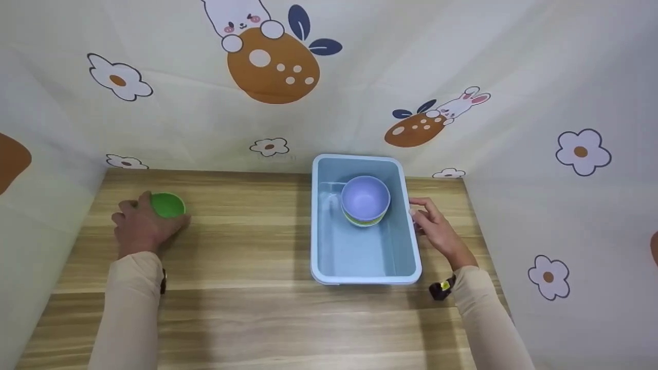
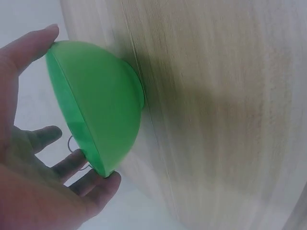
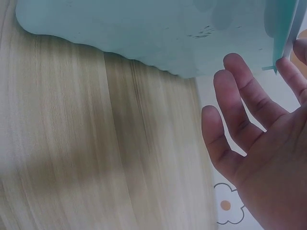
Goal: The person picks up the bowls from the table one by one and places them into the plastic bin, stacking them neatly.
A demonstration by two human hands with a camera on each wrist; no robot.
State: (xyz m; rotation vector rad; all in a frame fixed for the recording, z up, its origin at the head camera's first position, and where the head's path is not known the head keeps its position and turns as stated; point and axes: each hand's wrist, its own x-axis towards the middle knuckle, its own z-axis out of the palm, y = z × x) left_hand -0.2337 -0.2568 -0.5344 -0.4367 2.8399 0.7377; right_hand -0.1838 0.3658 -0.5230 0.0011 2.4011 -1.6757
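Observation:
On the left of the table, my left hand point(image 1: 140, 228) spans a green bowl point(image 1: 168, 205) from above. The left wrist view has the thumb at one side of the rim and fingertips at the opposite side, the bowl's foot down on the wood. My right hand point(image 1: 437, 228) is at the right side of a light blue plastic bin point(image 1: 354, 257), thumb and forefinger pinching its rim while the other fingers stay spread off the wall. Inside the bin, toward the back, sits a stack of bowls with a purple bowl point(image 1: 366, 197) on top; green and yellow edges show beneath it.
The wood-grain table point(image 1: 247, 246) is bounded at the back and sides by a pale curtain point(image 1: 185, 123) printed with rabbits and flowers. The bin stands close to the back curtain. A black wrist device point(image 1: 441, 289) is near my right sleeve.

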